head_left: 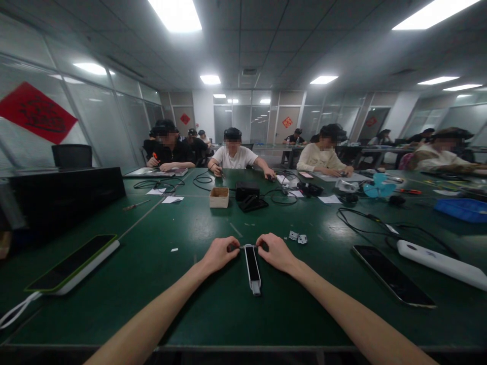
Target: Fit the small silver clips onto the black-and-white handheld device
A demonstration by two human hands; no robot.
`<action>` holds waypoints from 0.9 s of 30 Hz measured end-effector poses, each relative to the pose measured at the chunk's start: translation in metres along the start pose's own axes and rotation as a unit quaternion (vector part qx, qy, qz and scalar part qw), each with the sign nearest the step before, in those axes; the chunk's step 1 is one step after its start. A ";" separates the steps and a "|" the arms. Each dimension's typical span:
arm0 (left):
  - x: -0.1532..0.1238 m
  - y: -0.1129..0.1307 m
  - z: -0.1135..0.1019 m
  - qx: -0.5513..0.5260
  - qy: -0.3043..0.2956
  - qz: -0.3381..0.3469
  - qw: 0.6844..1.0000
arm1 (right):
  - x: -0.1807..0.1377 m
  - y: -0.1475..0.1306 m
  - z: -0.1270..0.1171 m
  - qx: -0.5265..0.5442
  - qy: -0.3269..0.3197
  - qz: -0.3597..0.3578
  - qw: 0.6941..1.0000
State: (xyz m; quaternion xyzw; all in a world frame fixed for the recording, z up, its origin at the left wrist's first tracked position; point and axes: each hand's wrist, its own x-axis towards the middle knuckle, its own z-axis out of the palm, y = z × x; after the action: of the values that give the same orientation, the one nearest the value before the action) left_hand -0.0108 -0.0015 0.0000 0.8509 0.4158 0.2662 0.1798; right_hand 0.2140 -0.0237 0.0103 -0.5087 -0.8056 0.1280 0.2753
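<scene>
A slim white device with a long black face lies on the green table, its narrow grey tip pointing towards me. At its far end, my left hand is closed in a pinch on the left side, beside a small metallic bit. My right hand is pinched closed at the right side of the same end. What the fingertips hold is too small and dark to make out. Beyond my right hand lie small grey-white parts.
On the left are a green-edged phone and a dark monitor. To the right lie a black phone and a white power strip. Farther back stand a small box, a blue fan and a blue tray. Several people sit opposite.
</scene>
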 end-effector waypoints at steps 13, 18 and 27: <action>0.002 0.003 0.003 -0.016 -0.005 0.009 1.000 | 0.005 0.011 -0.015 -0.051 0.032 -0.031 0.998; 0.002 0.002 0.003 0.005 -0.012 -0.006 1.000 | 0.010 0.045 -0.046 -0.155 0.082 -0.005 0.984; 0.001 0.006 0.002 0.044 -0.010 0.011 0.999 | 0.010 0.070 -0.044 -0.180 -0.032 -0.013 0.983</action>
State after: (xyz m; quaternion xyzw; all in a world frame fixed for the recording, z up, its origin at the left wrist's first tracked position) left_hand -0.0060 -0.0046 0.0019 0.8651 0.4160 0.2409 0.1435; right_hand 0.2882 0.0137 0.0150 -0.5354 -0.8302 -0.0069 0.1551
